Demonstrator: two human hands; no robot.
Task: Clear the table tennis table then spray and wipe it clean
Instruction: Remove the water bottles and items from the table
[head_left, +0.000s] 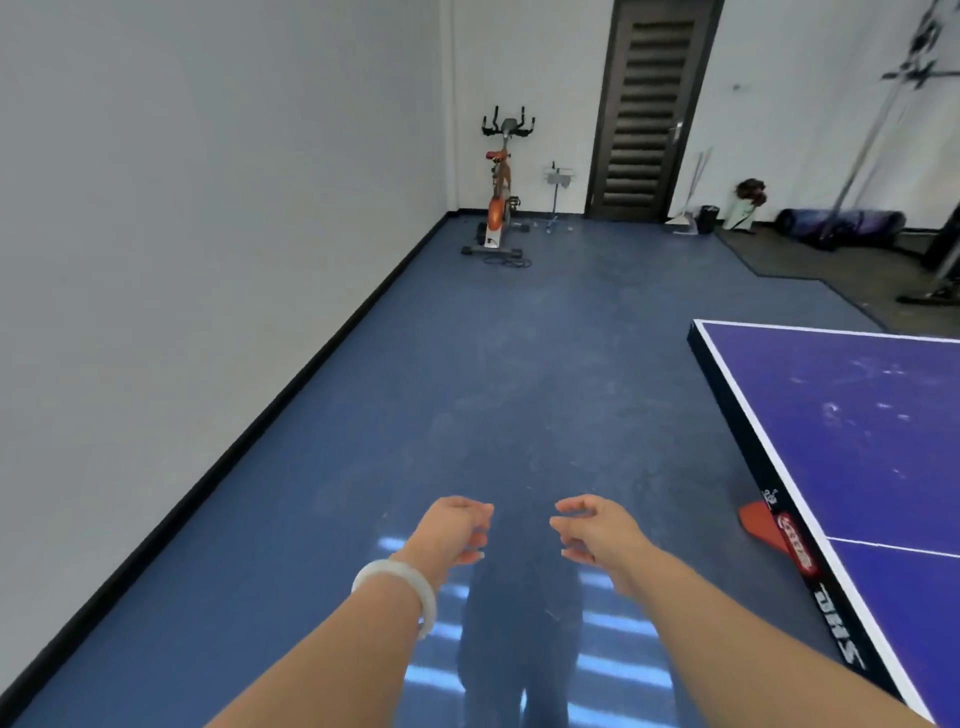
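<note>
Both hands (452, 530) (597, 530) empty, table (852, 415) rightward.

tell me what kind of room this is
Most likely a home or small gym and games room: a blue table tennis table on the right, an orange exercise bike by the far wall, and rolled mats on the floor.

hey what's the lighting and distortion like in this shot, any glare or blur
Head view: wide-angle bending curves the wall and the table tennis table edge; striped glare on the floor around the person's shadow; both hands slightly soft; far corner blurry.
</note>
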